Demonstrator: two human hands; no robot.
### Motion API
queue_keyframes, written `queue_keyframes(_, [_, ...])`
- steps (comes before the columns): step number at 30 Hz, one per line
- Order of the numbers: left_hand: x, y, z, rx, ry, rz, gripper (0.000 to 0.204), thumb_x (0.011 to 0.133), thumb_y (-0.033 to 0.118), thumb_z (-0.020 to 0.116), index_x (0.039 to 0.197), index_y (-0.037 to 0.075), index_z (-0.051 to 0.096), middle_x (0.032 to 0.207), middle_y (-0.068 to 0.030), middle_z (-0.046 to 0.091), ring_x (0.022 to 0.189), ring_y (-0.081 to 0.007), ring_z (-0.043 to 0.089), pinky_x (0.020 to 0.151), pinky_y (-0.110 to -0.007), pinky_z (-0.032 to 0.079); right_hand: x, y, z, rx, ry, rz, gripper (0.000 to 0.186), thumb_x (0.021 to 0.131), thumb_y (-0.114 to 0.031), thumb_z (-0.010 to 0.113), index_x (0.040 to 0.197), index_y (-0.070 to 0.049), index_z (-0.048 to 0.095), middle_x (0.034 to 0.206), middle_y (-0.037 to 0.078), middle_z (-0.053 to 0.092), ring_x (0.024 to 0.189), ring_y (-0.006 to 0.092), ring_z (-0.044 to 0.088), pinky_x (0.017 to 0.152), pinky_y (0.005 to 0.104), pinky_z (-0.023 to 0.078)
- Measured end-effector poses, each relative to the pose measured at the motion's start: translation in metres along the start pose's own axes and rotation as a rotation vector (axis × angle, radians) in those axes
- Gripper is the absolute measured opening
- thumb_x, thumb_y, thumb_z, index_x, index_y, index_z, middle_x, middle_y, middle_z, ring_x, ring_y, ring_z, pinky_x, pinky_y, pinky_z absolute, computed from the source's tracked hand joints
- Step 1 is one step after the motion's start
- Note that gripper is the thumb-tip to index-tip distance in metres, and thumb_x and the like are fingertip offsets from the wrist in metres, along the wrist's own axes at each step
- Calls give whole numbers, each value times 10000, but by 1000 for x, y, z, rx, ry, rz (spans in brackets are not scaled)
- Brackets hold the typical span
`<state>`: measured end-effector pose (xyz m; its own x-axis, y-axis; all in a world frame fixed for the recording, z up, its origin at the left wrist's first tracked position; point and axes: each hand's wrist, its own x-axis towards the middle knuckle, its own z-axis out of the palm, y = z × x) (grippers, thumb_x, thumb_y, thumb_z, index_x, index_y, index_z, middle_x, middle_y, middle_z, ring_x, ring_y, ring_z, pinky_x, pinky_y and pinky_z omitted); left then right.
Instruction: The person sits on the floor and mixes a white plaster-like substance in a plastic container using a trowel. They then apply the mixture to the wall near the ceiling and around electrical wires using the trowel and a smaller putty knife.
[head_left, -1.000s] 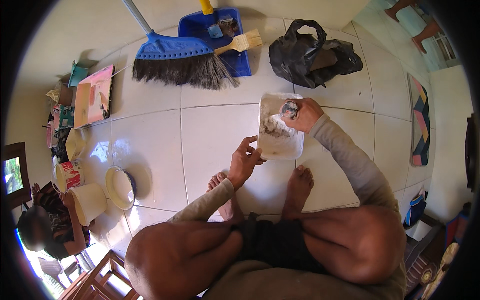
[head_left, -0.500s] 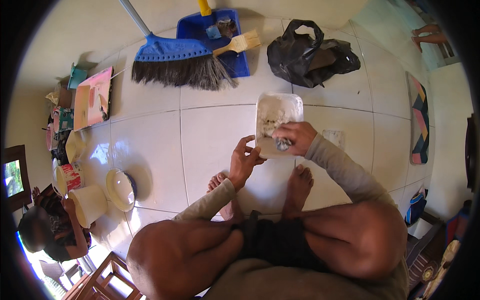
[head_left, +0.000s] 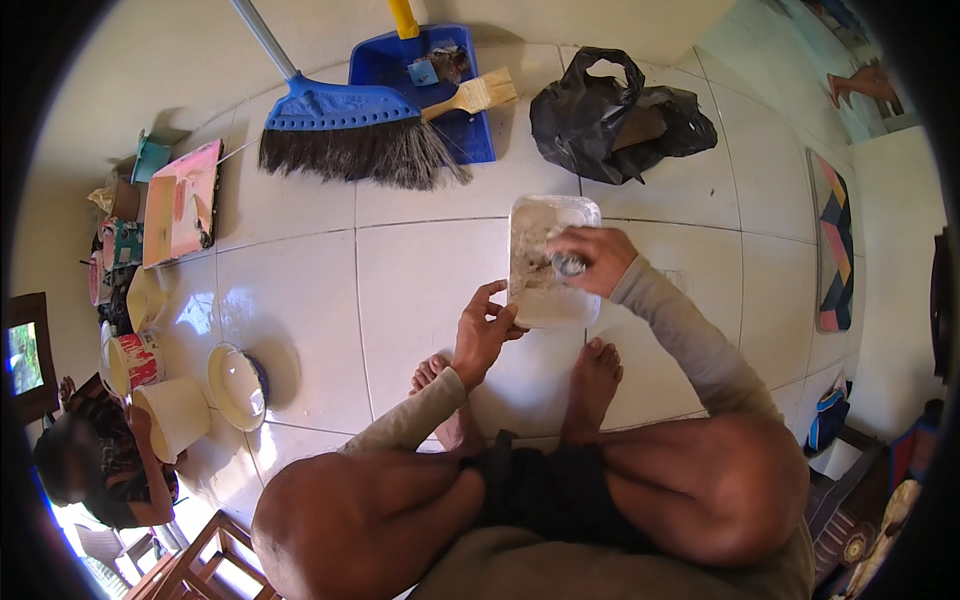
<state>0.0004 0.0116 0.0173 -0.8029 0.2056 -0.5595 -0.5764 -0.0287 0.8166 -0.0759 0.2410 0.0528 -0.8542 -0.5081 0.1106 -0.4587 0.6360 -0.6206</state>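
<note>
A white rectangular tub (head_left: 555,314) with a pale powdery or pasty mix stands on the tiles before my feet. At its near left corner my left hand (head_left: 482,335) is closed on the rim, thumb and fingers pinching the edge. Over the tub's right side, my right hand (head_left: 604,264) is wrapped round a tool with a rounded, silvery handle end (head_left: 569,264). The tool's lower part is hidden by the hand and blur, so its kind does not show. Darker clumps lie in the mix left of this hand.
Beyond the tub lie a blue broom (head_left: 345,108), a blue dustpan (head_left: 480,135) with a paintbrush (head_left: 480,92) across it, and a black plastic bag (head_left: 590,130). Left are a pink-stained paint tray (head_left: 190,205), a white basin (head_left: 232,388) and a person beside a bucket (head_left: 178,415). A patterned mat (head_left: 835,240) lies right.
My right hand has shifted slightly up within the tub, and the mix looks more spread and clumpy. My left hand keeps hold of the rim. The whole view has tilted a little.
</note>
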Motion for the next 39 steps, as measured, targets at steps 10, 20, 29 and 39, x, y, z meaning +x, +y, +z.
queue_keyframes(10, [-2,3,-3,-41,-23,-41,457,935,117,565,1337,-30,406,883,-133,593,791,-221,684,701,-299,599,-11,-32,-46,148,-81,39,263,675,-159,692,935,-128,666,909,43,678,792,285,651,691,361,533])
queue_keyframes(20, [2,-4,-5,16,-58,-14,441,936,114,556,1334,-14,415,883,-124,582,796,-218,684,698,-290,589,14,-13,5,-68,-72,245,301,781,-351,648,895,-72,655,788,144,664,727,349,634,664,431,508])
queue_keyframes(29, [2,-8,-8,-2,-53,3,446,934,120,554,1335,-5,405,894,-133,583,794,-225,686,704,-297,586,5,-26,-27,74,115,213,269,778,-292,665,918,-63,645,769,161,661,705,364,628,651,431,505])
queue_keyframes(39, [3,-2,-4,55,-60,22,456,931,119,558,1338,-13,400,889,-137,581,797,-230,685,696,-297,585,12,8,11,-64,-12,178,326,784,-381,655,927,-89,667,738,152,663,684,357,633,649,444,514])
